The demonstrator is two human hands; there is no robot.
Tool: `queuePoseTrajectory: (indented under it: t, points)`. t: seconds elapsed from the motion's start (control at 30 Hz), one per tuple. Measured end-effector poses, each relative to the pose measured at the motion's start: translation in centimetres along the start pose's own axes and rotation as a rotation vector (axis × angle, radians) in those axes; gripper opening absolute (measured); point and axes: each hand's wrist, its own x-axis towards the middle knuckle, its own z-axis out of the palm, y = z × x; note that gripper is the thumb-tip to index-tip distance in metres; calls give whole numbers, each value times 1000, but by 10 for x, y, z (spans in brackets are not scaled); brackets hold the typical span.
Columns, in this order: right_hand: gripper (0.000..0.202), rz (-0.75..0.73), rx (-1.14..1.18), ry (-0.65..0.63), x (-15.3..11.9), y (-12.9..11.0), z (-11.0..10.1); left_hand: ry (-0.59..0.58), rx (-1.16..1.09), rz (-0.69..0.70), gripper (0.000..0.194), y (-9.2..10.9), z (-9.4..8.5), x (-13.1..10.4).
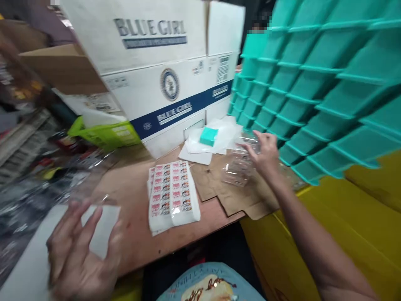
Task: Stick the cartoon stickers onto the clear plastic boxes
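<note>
My left hand [84,251] is raised at the lower left, slightly blurred, its fingers spread and nothing visible between them. Behind it lie a white sheet [105,230] and crinkled clear plastic. On the right, my right hand [266,154] has its thumb and forefinger around a small clear plastic case [249,142]. More clear cases [236,169] lie just below it on a flattened piece of brown cardboard [206,179]. Between my hands is a stack of sticker sheets [172,194] printed in pink and black. A small teal block [209,136] rests on white papers [225,129].
A tall white "BLUE GIRL" carton [131,62] stands at the back of the wooden table [138,246]. Stacked teal bins [313,88] rise on the right above yellow boxes [313,225]. A lime green basket [106,133] and clear plastic wrapping [37,225] are at left.
</note>
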Motion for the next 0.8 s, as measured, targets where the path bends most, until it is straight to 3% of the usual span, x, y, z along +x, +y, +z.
queuePoseTrajectory:
  t: [0.07,0.17,0.2,0.23,0.3,0.4,0.5,0.57,0.63,0.7,0.73,0.8]
  points:
    - [54,-86,-64,-95,12,17,6,121,375,175,85,-15,-18,0]
    - [66,-206,-211,-47,16,15,21,22,851,185,82,-42,-41,-7]
    - [71,-244,-198,26,12,7,27,14,927,161,80,-49,-49,-12]
    - [71,-287,-162,16,6,-6,33,34,981,148,78,-54,-56,-16]
    - [65,-380,-67,-90,-15,-45,46,104,1043,152,77,-62,-69,-27]
    - [51,-572,151,-288,-65,-121,68,74,1009,218,76,-67,-83,-41]
    - [34,-752,345,-583,-115,-191,88,-204,947,243,84,-72,-87,-54]
    - [33,-807,390,-761,-139,-222,95,-396,928,206,97,-74,-88,-59]
    - [48,-846,391,-924,-154,-241,97,-526,877,164,98,-74,-89,-61]
    - [72,-888,390,-1059,-162,-250,96,-602,745,123,83,-72,-92,-61]
    - [78,-903,412,-1108,-164,-253,96,-613,641,90,74,-70,-95,-60]
    - [67,-849,529,-1166,-161,-254,95,-547,375,-65,51,-63,-99,-56]
